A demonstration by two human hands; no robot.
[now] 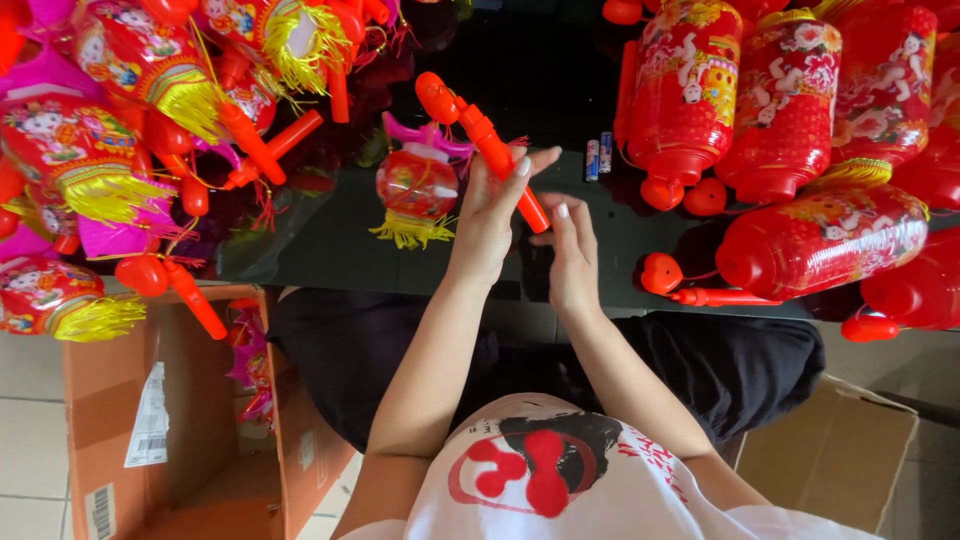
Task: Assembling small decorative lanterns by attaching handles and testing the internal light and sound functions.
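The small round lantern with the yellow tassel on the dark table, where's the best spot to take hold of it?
Grip the small round lantern across its red globe, coming from above with fingers on both flanks. It lies flat; the pink fitting at its far end and yellow tassel at its near end look too flimsy.

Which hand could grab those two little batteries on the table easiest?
Probably the right hand: it looks empty and sits nearer the batteries. The left hand is gripping the orange handle stick.

red-orange plastic lantern handle (487,143), tilted diagonally above the black table.
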